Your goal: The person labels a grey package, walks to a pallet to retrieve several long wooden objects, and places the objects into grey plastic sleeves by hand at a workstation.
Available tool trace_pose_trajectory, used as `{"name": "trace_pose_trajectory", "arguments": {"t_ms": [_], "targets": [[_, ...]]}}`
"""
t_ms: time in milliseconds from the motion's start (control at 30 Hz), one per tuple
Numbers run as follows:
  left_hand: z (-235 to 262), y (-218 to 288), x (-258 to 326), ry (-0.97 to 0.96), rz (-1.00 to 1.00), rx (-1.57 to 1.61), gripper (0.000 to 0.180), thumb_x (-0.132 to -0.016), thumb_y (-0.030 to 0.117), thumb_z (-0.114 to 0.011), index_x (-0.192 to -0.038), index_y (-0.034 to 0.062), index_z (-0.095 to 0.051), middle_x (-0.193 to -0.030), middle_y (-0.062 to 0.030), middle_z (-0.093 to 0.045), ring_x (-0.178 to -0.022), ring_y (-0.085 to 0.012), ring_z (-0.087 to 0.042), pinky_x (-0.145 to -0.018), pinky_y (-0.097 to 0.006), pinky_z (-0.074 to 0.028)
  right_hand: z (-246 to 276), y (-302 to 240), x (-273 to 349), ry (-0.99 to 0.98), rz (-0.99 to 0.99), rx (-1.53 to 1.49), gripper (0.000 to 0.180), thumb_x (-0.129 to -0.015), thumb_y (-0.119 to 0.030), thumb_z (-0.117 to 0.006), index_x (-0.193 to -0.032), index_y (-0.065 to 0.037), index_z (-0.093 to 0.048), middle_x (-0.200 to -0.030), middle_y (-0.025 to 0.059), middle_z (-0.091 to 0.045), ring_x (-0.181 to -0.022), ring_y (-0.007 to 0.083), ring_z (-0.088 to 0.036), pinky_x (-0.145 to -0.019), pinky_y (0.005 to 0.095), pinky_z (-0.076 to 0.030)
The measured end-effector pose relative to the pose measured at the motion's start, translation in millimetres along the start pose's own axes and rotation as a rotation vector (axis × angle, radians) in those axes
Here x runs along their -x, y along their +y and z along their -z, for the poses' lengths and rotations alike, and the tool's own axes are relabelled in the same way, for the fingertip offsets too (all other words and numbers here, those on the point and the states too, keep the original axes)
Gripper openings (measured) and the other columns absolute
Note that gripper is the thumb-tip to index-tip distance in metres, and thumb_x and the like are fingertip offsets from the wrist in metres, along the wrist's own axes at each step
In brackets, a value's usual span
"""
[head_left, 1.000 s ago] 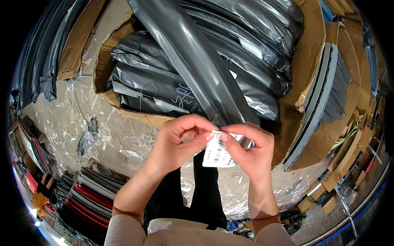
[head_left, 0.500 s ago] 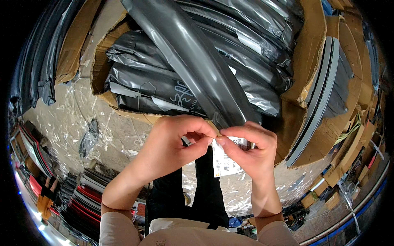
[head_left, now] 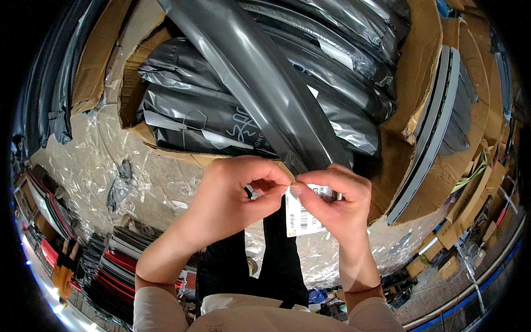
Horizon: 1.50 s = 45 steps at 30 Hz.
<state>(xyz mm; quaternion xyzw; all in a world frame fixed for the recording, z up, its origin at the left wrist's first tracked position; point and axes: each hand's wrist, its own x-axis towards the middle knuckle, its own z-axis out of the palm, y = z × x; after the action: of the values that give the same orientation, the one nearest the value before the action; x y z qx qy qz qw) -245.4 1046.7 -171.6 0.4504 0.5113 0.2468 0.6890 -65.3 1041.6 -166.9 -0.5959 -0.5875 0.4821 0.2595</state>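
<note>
Both hands up at centre, just below end of long grey plastic-wrapped strip (head_left: 265,83). Left hand (head_left: 232,193) w/ thumb + forefinger pinched together on edge of white barcode label (head_left: 301,213). Right hand (head_left: 332,202) clamped on label's top, fingers curled over strip end. Label hanging down between hands. Behind: torn cardboard box (head_left: 409,99) packed w/ black poly bags (head_left: 204,116), crinkled clear plastic sheet (head_left: 88,160) at left.
</note>
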Motion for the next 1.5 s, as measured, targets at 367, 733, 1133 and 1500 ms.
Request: {"name": "trace_pose_trajectory", "arguments": {"t_ms": [367, 733, 1133, 1500], "targets": [[3, -27, -3, -0.313, 0.416, 0.711, 0.006, -0.082, 0.008, -0.054, -0.08, 0.0032, -0.053, -0.064, 0.0041, -0.047, -0.05, -0.0013, -0.038, -0.041, -0.016, -0.027, 3, 9, 2, -0.168, 0.573, 0.344, 0.021, -0.061, -0.013, -0.07, -0.081, -0.013, -0.065, -0.1, 0.0034, -0.06, -0.095, 0.0175, -0.055, -0.084, 0.0374, -0.036], [-7, -125, 53, -0.384, 0.067, -1.212, 0.014, -0.072, 0.014, -0.056, -0.084, 0.0058, -0.055, -0.072, -0.0066, -0.057, -0.067, -0.0219, -0.059, -0.055, -0.032, -0.047, -12, 63, -113, 0.004, 0.164, 0.345, 0.078, -0.075, -0.023, -0.066, -0.134, -0.003, -0.021, -0.111, 0.0171, -0.049, -0.096, 0.0292, -0.049, -0.088, 0.0437, -0.033], [-5, -154, 41, -0.025, -0.117, -1.069, 0.023, -0.07, 0.012, -0.059, -0.092, 0.0073, -0.054, -0.078, -0.0098, -0.057, -0.074, -0.0281, -0.057, -0.067, -0.038, -0.047, -1, 70, -43, -0.475, 0.341, 0.633, 0.06, -0.071, -0.032, -0.067, -0.125, -0.035, -0.043, -0.141, 0.0218, -0.013, -0.128, 0.0411, -0.019, -0.1, 0.0505, -0.024], [-8, -139, 30, -0.029, -0.055, -0.705, 0.042, -0.078, 0.018, -0.059, -0.115, 0.0033, -0.046, -0.092, -0.0133, -0.058, -0.084, -0.0262, -0.057, -0.074, -0.034, -0.046, 54, 107, 29, -0.412, -0.258, 0.347, 0.114, -0.052, -0.033, -0.079, -0.139, -0.014, -0.008, -0.134, 0.0245, -0.024, -0.122, 0.0419, -0.029, -0.101, 0.0475, -0.024]]}}
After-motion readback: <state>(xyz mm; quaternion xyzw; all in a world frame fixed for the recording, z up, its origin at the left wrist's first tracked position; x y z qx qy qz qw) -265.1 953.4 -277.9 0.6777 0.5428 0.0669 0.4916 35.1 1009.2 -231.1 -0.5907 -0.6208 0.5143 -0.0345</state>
